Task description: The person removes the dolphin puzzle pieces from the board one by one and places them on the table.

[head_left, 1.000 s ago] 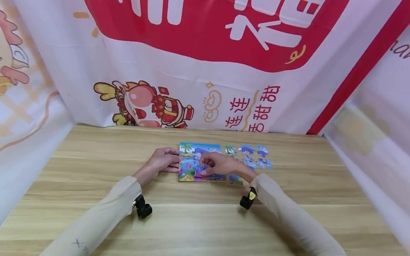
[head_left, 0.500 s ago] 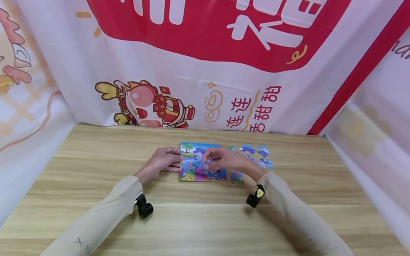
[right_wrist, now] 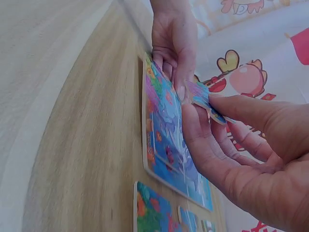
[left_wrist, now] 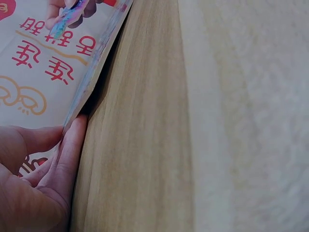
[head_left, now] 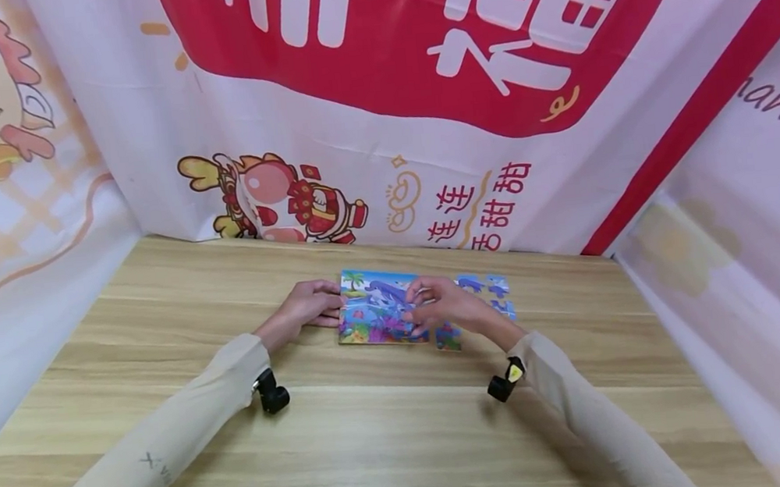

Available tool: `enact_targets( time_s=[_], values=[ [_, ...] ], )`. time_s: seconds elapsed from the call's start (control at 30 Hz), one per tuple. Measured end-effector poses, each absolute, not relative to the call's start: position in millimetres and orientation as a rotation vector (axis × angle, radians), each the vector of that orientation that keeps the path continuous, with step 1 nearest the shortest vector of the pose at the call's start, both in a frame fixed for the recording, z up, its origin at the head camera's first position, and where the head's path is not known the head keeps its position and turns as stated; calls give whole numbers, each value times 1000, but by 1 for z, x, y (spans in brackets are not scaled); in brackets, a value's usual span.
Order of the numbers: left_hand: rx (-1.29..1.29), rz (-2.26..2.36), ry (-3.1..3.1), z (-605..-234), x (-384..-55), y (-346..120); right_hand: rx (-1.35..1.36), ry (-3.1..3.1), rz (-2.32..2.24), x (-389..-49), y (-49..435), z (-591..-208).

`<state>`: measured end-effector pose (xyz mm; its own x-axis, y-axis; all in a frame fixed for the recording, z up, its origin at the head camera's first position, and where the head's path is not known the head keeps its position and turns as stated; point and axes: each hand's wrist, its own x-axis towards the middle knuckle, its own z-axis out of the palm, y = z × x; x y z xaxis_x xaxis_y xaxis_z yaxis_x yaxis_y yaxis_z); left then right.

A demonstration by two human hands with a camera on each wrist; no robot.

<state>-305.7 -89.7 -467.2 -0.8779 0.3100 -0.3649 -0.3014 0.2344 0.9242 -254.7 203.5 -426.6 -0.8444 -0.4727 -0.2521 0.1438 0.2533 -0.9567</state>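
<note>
A jigsaw puzzle board with a dolphin and sea picture lies on the table. My left hand holds the board's left edge; in the left wrist view the thumb and a finger meet at that edge. Over the board's right part, my right hand pinches a colourful puzzle piece between thumb and fingers, raised above the board. The right hand hides part of the board in the head view.
Loose puzzle pieces lie right of the board: one with a coral picture in front, and several blue ones behind. A printed cloth hangs along the table's back edge, with more cloth at both sides.
My right hand has moved to the right across the board, from its lower middle toward its right edge, uncovering more of the dolphin picture. The left hand has stayed at the left edge.
</note>
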Motion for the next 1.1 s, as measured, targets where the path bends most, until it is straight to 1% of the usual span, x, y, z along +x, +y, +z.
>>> enact_targets(
  time_s=[0.67, 0.8, 1.1],
  values=[
    [-16, 1657, 2054, -469, -307, -91, -137, 2128, -1728, -237, 275, -440],
    [-11, 1662, 2051, -468, -307, -91, -71, 2197, -1680, -231, 288, -440],
    [11, 1671, 2049, -470, -306, -89, -21, 2254, -1548, -216, 313, -439]
  ],
)
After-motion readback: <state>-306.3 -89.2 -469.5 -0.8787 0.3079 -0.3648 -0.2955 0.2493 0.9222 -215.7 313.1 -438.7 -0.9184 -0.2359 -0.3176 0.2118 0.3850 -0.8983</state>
